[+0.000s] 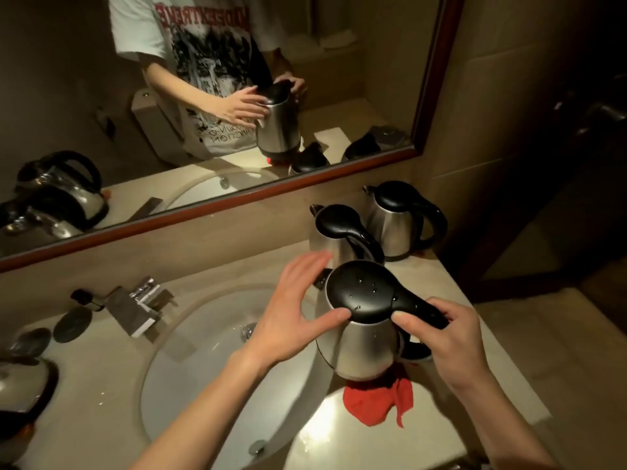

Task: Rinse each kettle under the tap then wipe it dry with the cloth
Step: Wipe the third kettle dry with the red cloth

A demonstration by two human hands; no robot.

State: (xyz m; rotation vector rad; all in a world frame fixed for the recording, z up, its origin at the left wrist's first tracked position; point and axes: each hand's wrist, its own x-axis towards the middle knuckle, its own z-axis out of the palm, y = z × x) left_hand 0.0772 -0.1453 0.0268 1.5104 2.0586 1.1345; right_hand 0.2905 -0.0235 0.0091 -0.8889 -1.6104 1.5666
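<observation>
The kettle (359, 347), a steel body under a black plastic lid and handle, sits at about four o'clock from the sink basin (203, 374), on or just above the counter (441, 273) with the red cloth (376, 401) partly under its base; whether it rests on the cloth or hangs clear of it is hard to tell from this angle. Water beads on the lid, so the plastic and polished steel will likely be slippery; the body is rigid and probably light if empty. The handle is the sure place to hold. The right hand (451, 337) curls around that handle at the kettle's three o'clock side, thumb laid on top. The left hand (295, 303) is spread at its nine o'clock side, thumb touching the lid's rim and fingers fanned past the spout. Two more kettles (400, 222) stand close behind at twelve o'clock, the tap (135, 307) lies at ten o'clock across the basin, and another kettle (20, 388) is at the far left edge.
</observation>
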